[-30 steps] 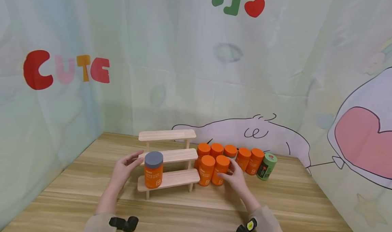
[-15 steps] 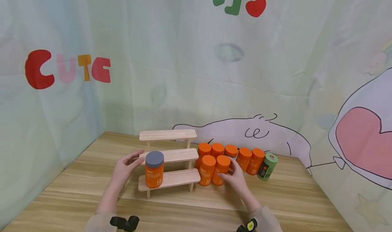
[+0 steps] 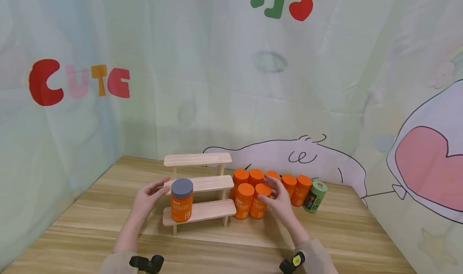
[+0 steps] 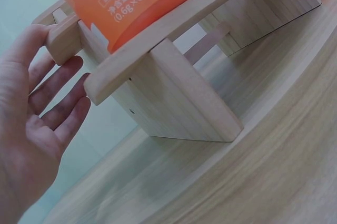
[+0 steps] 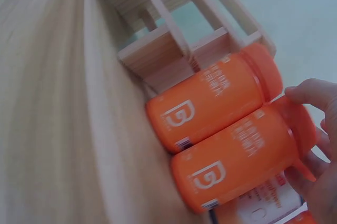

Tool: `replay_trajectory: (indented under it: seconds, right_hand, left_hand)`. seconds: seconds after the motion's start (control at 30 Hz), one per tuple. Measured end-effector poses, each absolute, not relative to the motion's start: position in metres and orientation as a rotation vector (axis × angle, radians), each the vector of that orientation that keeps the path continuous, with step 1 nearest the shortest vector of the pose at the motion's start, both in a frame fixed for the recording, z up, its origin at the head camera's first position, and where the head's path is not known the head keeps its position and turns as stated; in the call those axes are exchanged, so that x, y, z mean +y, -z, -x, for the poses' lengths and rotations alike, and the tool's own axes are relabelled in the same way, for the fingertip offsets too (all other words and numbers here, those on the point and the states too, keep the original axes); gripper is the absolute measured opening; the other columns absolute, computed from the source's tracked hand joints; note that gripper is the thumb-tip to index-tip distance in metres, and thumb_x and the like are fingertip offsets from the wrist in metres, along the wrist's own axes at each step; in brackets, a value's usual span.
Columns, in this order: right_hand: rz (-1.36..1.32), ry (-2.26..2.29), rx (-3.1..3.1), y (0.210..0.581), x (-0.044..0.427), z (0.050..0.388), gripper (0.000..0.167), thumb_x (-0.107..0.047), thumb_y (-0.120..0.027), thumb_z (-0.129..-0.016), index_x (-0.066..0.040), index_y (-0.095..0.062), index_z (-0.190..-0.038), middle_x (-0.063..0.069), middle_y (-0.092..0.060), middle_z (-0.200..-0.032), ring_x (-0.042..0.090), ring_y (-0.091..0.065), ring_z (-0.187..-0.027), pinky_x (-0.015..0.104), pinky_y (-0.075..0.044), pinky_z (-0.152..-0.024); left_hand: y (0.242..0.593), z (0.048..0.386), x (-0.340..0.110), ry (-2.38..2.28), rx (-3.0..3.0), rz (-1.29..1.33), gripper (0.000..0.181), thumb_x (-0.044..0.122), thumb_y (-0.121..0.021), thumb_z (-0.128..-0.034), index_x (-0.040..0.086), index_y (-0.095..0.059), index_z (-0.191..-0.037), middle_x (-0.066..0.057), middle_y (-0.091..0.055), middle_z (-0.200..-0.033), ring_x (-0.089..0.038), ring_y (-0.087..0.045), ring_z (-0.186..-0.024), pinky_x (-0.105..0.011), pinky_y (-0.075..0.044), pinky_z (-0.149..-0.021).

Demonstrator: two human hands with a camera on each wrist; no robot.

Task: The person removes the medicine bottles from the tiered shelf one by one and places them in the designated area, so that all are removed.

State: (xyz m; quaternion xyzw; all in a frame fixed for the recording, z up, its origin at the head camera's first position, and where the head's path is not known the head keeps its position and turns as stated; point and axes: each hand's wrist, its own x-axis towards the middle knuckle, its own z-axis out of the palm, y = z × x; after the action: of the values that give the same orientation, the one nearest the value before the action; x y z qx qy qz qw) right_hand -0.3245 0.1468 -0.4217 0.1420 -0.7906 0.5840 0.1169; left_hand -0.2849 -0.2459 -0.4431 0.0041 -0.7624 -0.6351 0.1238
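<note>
A pale wooden three-tier shelf stands mid-table. On its lowest tier sits an orange jar with a grey lid. My left hand holds the left end of the middle tier; in the left wrist view the thumb lies at the board's end, fingers below. Right of the shelf stand two front orange jars, the left one and the right one. My right hand is spread loosely about the right jar's lid, thumb near its edge. An orange strip sticks out beside that lid.
Behind the front pair runs a row of several more orange jars. A green can ends the row on the right. Printed curtains hang behind the wooden table.
My right hand has risen from the front right jar's body to around its lid, its fingers spreading. That jar stays in place. My left hand has kept its place at the shelf.
</note>
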Motion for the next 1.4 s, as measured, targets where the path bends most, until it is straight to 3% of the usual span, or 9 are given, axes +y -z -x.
replay_trajectory:
  seconds: [0.17,0.33,0.63,0.9,1.2,1.4]
  right_hand:
    - [-0.454,-1.676,-2.318,0.410,0.144,0.328,0.062,-0.004,-0.076,-0.082,0.001,-0.048,-0.137,0.020,-0.055,-0.137,0.035,-0.052,-0.126,0.050,-0.039,-0.108]
    - [-0.453,-1.631,-2.325,0.400,0.137,0.330,0.060,-0.004,-0.075,-0.083,-0.002,-0.049,-0.137,0.018,-0.057,-0.136,0.034,-0.052,-0.127,0.053,-0.039,-0.107]
    - [-0.502,-1.655,-2.312,0.383,0.115,0.332,0.057,-0.005,-0.073,-0.085,-0.006,-0.049,-0.137,0.016,-0.056,-0.137,0.032,-0.052,-0.126,0.053,-0.040,-0.107]
    - [-0.621,-1.683,-2.277,0.375,0.089,0.330,0.056,-0.001,-0.071,-0.085,-0.003,-0.049,-0.137,0.018,-0.056,-0.136,0.036,-0.052,-0.126,0.054,-0.042,-0.105]
    - [-0.823,-1.744,-2.255,0.370,0.049,0.321,0.058,-0.006,-0.073,-0.085,-0.001,-0.048,-0.138,0.018,-0.055,-0.137,0.035,-0.052,-0.126,0.055,-0.041,-0.104]
    - [-0.895,-1.821,-2.244,0.372,0.025,0.313,0.054,-0.007,-0.072,-0.086,-0.004,-0.050,-0.136,0.016,-0.057,-0.136,0.033,-0.052,-0.125,0.050,-0.044,-0.103]
  left_hand:
    - [0.445,0.286,-0.247,1.847,-2.231,-0.010,0.055,0.029,-0.064,-0.0957,-0.001,-0.051,-0.139,0.041,-0.052,-0.096,0.015,-0.051,-0.094,-0.007,-0.042,-0.083]
    - [0.445,0.286,-0.247,1.859,-2.236,-0.027,0.055,0.030,-0.064,-0.0956,0.000,-0.051,-0.140,0.041,-0.053,-0.097,0.014,-0.051,-0.095,-0.006,-0.042,-0.083]
    - [0.443,0.286,-0.245,1.854,-2.257,-0.063,0.056,0.033,-0.064,-0.0953,0.003,-0.052,-0.141,0.020,-0.057,-0.115,0.012,-0.051,-0.095,-0.008,-0.042,-0.084]
    - [0.442,0.285,-0.244,1.864,-2.250,-0.053,0.057,0.033,-0.064,-0.0953,0.003,-0.051,-0.141,0.029,-0.054,-0.109,0.013,-0.050,-0.096,-0.005,-0.041,-0.084]
    - [0.442,0.285,-0.245,1.851,-2.238,-0.036,0.055,0.032,-0.064,-0.0956,0.001,-0.051,-0.140,0.040,-0.052,-0.098,0.014,-0.050,-0.094,-0.005,-0.041,-0.084]
    - [0.443,0.286,-0.246,1.866,-2.234,-0.028,0.056,0.032,-0.064,-0.0957,0.001,-0.051,-0.140,0.040,-0.052,-0.097,0.013,-0.051,-0.095,-0.006,-0.041,-0.084]
